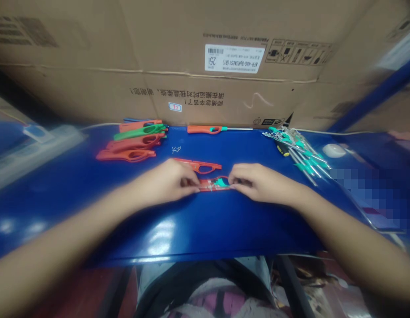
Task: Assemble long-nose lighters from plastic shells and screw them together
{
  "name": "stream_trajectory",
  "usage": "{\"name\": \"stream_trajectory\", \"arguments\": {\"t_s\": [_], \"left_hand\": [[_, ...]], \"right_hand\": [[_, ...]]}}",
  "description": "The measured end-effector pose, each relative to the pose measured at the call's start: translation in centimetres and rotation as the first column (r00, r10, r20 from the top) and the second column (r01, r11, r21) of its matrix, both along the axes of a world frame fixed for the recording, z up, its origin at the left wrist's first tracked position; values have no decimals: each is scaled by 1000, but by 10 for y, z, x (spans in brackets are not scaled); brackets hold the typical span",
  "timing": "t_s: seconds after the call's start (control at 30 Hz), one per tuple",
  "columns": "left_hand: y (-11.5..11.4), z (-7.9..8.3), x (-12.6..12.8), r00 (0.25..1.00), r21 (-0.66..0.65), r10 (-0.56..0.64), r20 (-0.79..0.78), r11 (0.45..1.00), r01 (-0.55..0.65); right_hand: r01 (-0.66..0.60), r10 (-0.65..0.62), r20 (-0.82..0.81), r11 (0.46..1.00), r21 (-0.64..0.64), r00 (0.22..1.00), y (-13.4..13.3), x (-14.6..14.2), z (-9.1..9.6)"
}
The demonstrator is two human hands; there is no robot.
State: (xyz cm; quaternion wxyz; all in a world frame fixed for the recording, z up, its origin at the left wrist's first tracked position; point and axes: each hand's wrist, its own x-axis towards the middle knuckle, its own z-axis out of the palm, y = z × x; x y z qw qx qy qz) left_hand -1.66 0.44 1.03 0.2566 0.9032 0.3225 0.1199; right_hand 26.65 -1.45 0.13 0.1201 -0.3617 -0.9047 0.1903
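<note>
My left hand (178,180) pinches the left end of an open red lighter shell half (206,187) lying low over the table. At its other end, the fingers of my right hand (254,180) are closed on the shell beside a teal trigger (220,182). White and metallic inner parts show inside the shell, too small to make out. Just beyond lies an orange lighter shell piece (209,167) with a finger loop, its left end partly hidden by my left hand. The fingertips of my right hand are partly hidden.
Orange, red and green lighter shells (135,142) are piled at left. An orange long-necked lighter (201,129) lies against the cardboard (108,97). At right are metal tubes with teal triggers (302,152), a yellow-and-black tool handle (283,150) and a white round object (334,151).
</note>
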Motion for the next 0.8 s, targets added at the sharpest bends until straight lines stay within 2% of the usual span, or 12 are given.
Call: {"name": "stream_trajectory", "arguments": {"t_s": [0.1,0.27,0.47,0.6,0.8], "left_hand": [[0,0,-3,1000,-3,-27,-9,1000,27],[0,3,-6,999,-46,13,-31,999,-15],[2,-1,-7,998,40,-68,-10,997,69],[3,-4,-7,998,49,-53,-13,997,54],[0,1,-4,999,3,4,-47,1000,-4]], "right_hand": [[-17,17,-32,999,-27,999,1,1,-1],[1,-1,-7,1000,-15,1000,1,1,-2],[-15,15,3,1000,8,1000,-1,1,2],[-27,28,-18,997,69,999,-4,0,1],[-141,158,-66,968,206,985,0,-6,-10]]}}
